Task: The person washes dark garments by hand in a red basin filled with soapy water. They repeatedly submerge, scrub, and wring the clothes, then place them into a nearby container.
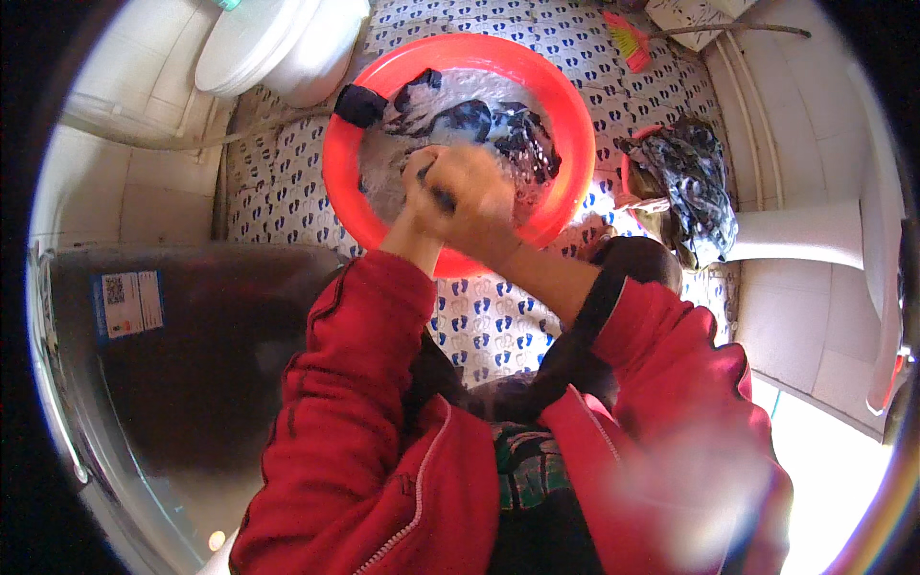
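Bathroom floor, footprint-patterned mat [287, 182]. Left hand [431, 187] and right hand [479, 206] fingers clenched together on dark wet cloth [479, 120] over round red plastic basin [335, 163].

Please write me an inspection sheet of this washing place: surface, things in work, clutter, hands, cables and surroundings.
Surface: floor mat with a blue footprint pattern, lying on pale floor tiles.
Job's things: red basin holding soapy water and dark wet garment; one dark end hangs over the left rim.
Clutter: bundle of dark patterned clothes right of the basin; pink brush at the top.
Hands: left hand and right hand clasped together over the basin, fingers closed on dark cloth.
Cables: nothing seen.
Surroundings: white toilet top left; dark glass-topped appliance at the left; white tiled wall on the right.
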The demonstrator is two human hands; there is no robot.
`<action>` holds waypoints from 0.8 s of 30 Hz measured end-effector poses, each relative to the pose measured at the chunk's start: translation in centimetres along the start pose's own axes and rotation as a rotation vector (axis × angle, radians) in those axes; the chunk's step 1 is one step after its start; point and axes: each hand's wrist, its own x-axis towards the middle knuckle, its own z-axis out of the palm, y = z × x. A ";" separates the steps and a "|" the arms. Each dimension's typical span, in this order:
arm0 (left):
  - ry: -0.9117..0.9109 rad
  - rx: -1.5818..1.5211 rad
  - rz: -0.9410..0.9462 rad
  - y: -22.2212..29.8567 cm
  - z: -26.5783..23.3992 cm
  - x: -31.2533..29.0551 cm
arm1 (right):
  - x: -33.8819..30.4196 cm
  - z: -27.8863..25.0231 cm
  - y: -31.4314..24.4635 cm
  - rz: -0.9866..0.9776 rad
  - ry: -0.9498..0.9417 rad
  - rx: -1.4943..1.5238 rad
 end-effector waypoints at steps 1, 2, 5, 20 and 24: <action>0.087 -0.007 0.006 -0.8 -0.5 0.0 | -0.7 -0.5 -1.5 -0.050 -0.054 0.002; 0.160 -0.007 -0.004 -1.9 0.1 0.0 | -1.1 1.0 1.4 -0.079 0.072 -0.058; 0.490 0.306 -0.065 -1.1 7.8 -2.6 | 2.2 -0.2 7.5 0.633 -0.063 -0.163; 0.136 1.371 0.114 1.4 8.0 -5.0 | 0.2 -4.1 7.0 1.285 -0.450 1.200; 0.014 1.269 0.108 -1.8 8.4 -6.7 | 0.7 -0.9 9.2 1.154 -0.291 0.760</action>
